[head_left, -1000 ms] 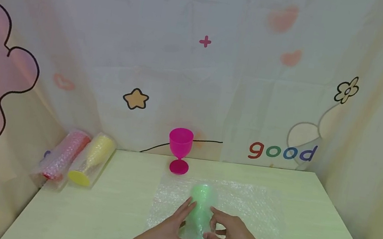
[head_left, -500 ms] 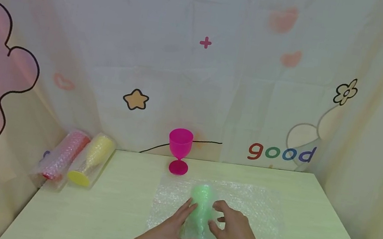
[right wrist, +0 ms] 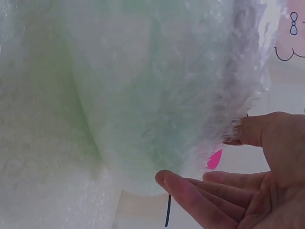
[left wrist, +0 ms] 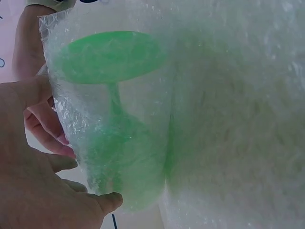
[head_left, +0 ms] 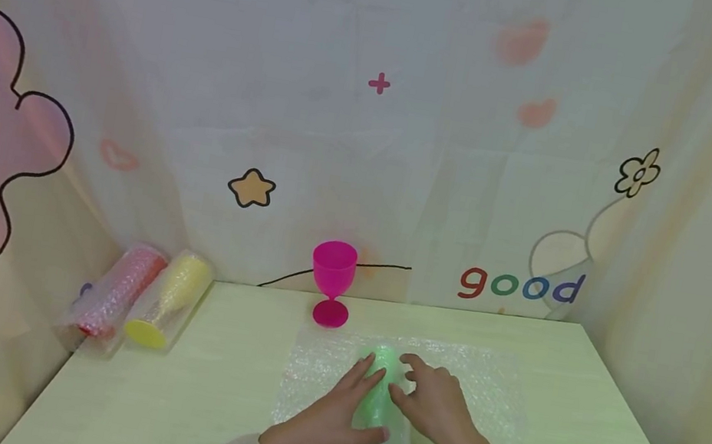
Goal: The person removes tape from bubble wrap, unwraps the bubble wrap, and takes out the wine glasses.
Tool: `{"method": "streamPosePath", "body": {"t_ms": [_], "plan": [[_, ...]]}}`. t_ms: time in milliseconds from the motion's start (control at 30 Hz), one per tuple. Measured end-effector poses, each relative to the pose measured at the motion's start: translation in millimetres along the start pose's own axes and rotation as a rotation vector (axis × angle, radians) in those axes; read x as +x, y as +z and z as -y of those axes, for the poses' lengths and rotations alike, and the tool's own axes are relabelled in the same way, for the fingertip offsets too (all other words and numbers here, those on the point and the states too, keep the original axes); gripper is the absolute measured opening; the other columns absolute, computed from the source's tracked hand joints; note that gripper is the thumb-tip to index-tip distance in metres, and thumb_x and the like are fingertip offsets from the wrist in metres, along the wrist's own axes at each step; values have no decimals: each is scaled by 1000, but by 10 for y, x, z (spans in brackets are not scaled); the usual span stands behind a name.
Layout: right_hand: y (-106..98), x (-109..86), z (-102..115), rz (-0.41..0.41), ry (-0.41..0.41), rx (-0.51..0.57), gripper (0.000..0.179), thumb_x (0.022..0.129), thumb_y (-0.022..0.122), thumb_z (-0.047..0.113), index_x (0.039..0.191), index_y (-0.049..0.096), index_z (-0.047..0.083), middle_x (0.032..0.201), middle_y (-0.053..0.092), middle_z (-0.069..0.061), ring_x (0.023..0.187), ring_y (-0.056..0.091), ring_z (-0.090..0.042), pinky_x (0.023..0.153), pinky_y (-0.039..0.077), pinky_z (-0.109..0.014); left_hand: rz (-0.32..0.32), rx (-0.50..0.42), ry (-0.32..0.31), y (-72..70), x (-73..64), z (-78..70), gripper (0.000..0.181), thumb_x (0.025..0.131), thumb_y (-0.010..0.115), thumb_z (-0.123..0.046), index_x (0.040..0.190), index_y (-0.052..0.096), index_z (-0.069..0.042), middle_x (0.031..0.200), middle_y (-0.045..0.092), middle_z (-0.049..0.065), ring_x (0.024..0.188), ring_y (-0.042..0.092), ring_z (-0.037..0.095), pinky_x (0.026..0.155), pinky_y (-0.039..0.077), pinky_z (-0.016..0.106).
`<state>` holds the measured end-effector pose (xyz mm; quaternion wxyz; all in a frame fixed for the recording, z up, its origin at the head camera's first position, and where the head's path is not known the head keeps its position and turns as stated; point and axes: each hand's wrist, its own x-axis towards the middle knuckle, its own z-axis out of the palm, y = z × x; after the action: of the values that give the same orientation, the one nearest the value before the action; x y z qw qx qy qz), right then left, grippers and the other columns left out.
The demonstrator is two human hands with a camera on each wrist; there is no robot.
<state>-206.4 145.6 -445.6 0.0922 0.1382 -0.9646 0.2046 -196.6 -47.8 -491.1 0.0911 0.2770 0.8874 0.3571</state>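
A light green goblet [head_left: 378, 404] lies on its side inside a roll of bubble wrap [left wrist: 109, 109], its foot toward me. My left hand [head_left: 335, 417] rests over the roll's left side, fingers stretched across the bowl end and thumb lower down near the stem. On the other side, my right hand [head_left: 439, 406] has its bent fingers and thumb at the roll's right edge. The right wrist view shows the right fingertips [right wrist: 164, 177] against the wrap and the thumb spread apart from them. Under the roll spreads a flat bubble wrap sheet [head_left: 475, 396].
Behind the sheet stands a magenta goblet [head_left: 334, 269] near the backdrop. At the table's left lie two bubble-wrapped bundles, a red one [head_left: 125, 286] and a yellow goblet [head_left: 181, 287]. A printed curtain [head_left: 369, 139] encloses the pale table [head_left: 218, 386].
The left hand has shifted right and further over the roll. The right hand has moved slightly away from me along the roll's edge. The goblet roll has moved slightly to the right.
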Motion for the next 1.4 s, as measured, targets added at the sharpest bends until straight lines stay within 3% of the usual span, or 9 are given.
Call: {"method": "streamPosePath", "body": {"t_ms": [167,333,467,733,1000,1200,1400], "plan": [[16,35,-69,-39,0,-9,29,83,72,18,109,70,7,91,78,-9,78,74,-28,63,57,-41,14,45,9,2,15,-10,89,89,57,-62,158,22,-18,168,2,1,155,7,29,113,36,57],[-4,41,-154,-67,16,23,15,86,68,13,99,72,8,88,78,-6,69,73,-19,54,53,-30,19,74,4,-20,-4,17,90,88,58,-62,158,20,-20,168,2,-2,155,7,26,114,36,54],[-31,50,-214,-67,33,32,9,87,68,16,93,72,10,85,78,-4,68,71,-18,56,52,-30,32,89,4,-49,-16,26,90,88,58,-62,158,19,-21,168,2,-2,155,8,25,114,37,53],[-96,169,-250,49,15,45,25,88,71,25,107,71,9,98,77,-9,76,74,-20,68,58,-37,21,150,23,-111,33,-13,83,90,57,-62,156,27,-22,168,6,-2,155,12,23,111,42,49],[-100,318,-277,130,-10,62,34,89,69,22,119,68,5,111,74,-13,86,75,-24,75,59,-42,46,328,123,-123,138,-17,83,93,43,-68,158,19,-22,168,3,-2,155,2,22,119,31,49],[-75,404,-300,144,-45,100,30,90,66,14,118,69,2,112,73,-14,86,75,-24,75,60,-41,61,476,186,-124,217,7,84,94,30,-72,159,15,-21,168,2,0,155,1,24,123,23,45],[-47,477,-339,133,-87,59,25,91,65,12,114,72,4,105,76,-11,94,73,-27,80,59,-43,59,539,205,-112,233,35,83,94,24,-73,159,15,-22,168,2,0,155,2,23,123,23,42]]}}
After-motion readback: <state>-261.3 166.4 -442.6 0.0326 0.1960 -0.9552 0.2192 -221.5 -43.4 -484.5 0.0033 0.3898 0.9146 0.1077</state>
